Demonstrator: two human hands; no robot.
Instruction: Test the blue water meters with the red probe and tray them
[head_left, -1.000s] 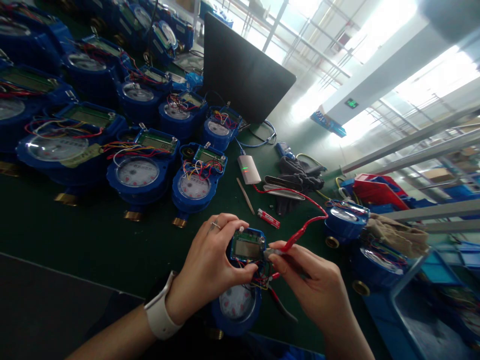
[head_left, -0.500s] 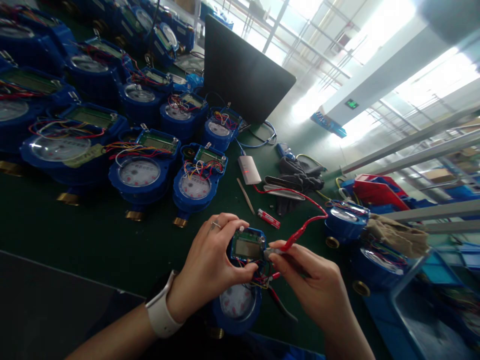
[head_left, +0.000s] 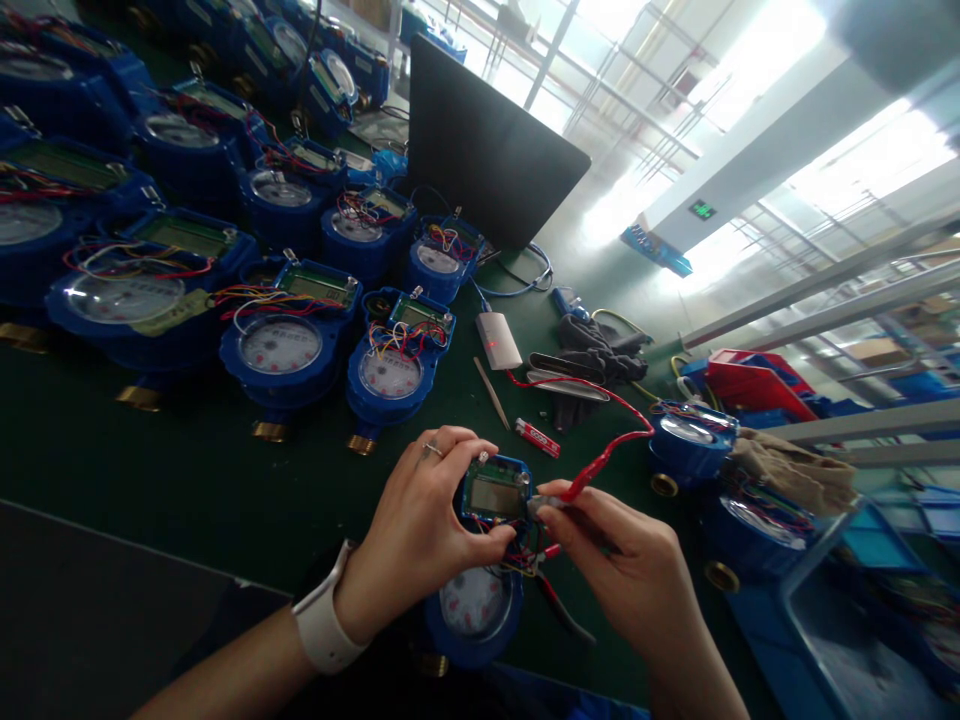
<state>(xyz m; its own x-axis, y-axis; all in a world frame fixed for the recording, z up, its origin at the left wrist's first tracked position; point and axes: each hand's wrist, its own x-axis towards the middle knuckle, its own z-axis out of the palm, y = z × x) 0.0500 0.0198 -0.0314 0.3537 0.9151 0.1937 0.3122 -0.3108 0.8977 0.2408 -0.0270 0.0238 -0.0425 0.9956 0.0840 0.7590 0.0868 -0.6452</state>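
Observation:
A blue water meter [head_left: 474,605] stands at the table's front edge, its round dial toward me and its display module [head_left: 495,494] open at the top. My left hand [head_left: 427,510] grips that module, thumb at its lower edge and fingers over the upper left. Pinched in my right hand [head_left: 615,545] is a grey connector [head_left: 541,503] on a red cable [head_left: 596,465]; its tip touches the module's right side. Whether it is plugged in is hidden. Coloured wires and red-handled pliers [head_left: 562,605] lie beside the meter, below my right fingers.
Several more blue meters [head_left: 390,370] stand in rows at left. The red cable leads to a white adapter box [head_left: 499,340] before a black laptop screen [head_left: 487,140]. A red battery [head_left: 538,437], a thin wooden stick [head_left: 491,393] and dark gloves [head_left: 600,350] lie near. Two meters [head_left: 690,440] sit at right.

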